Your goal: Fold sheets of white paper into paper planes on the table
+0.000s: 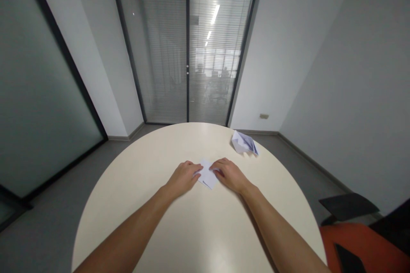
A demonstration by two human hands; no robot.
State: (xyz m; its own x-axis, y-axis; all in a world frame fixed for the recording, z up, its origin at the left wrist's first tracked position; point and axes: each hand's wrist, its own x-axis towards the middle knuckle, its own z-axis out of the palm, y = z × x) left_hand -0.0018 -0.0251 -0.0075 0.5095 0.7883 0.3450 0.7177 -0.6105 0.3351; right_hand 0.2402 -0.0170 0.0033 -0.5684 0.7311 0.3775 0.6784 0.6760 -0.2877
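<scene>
A small folded sheet of white paper point(207, 178) lies on the round cream table point(198, 230), between my two hands. My left hand point(185, 177) has its thumb and fingers closed on the paper's left corner. On the opposite side, my right hand point(229, 174) pinches the right corner, fingers bent over it. The paper's near point faces me, and a fold line shows close to it. My fingers hide both side corners.
A crumpled, folded piece of paper point(244, 143) rests near the table's far right edge. An orange chair point(361, 245) with black armrests stands at the right. Beyond the table is a glass partition with blinds point(156, 51).
</scene>
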